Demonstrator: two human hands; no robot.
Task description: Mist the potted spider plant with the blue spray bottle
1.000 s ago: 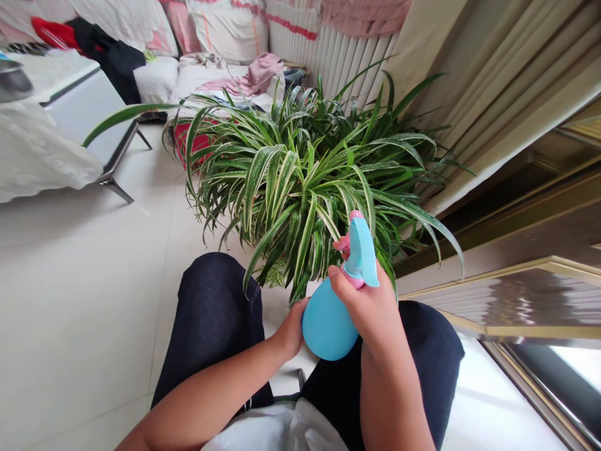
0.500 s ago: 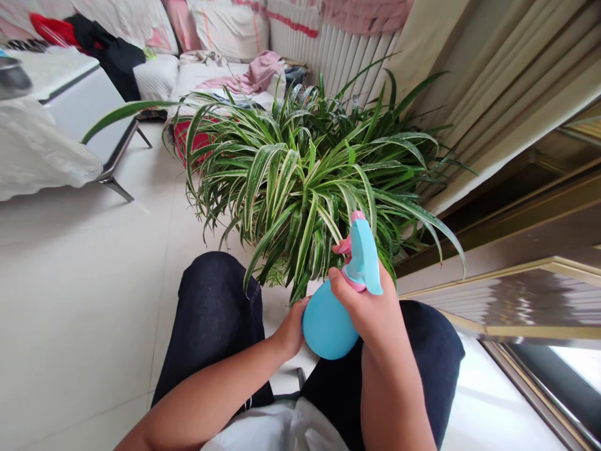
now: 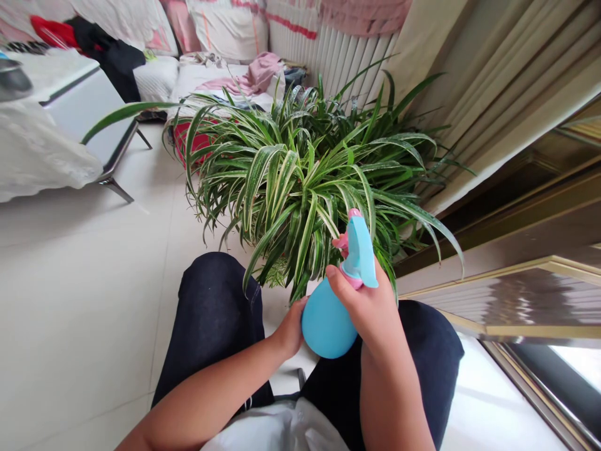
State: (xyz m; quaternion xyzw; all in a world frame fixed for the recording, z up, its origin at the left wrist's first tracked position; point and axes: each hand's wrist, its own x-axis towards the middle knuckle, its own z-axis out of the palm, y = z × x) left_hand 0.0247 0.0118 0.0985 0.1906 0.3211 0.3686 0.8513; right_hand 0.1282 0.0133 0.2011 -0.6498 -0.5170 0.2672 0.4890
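Observation:
My right hand (image 3: 370,310) is wrapped round the neck of a light blue spray bottle (image 3: 326,322) with a blue and pink trigger head (image 3: 359,247), its nozzle pointing at a big spider plant (image 3: 300,169) with striped green leaves. My left hand (image 3: 290,329) cups the round bottom of the bottle from the left; its fingers are mostly hidden behind the bottle. I sit with both knees in dark trousers (image 3: 213,313) just below the plant.
White tiled floor (image 3: 84,282) spreads to the left. A white table with metal legs (image 3: 89,119) stands at far left, a sofa with clothes (image 3: 225,62) behind the plant. Curtains (image 3: 469,81) and a window frame (image 3: 516,282) run along the right.
The spray bottle and my right hand have shifted very slightly up and left. Nothing else has moved.

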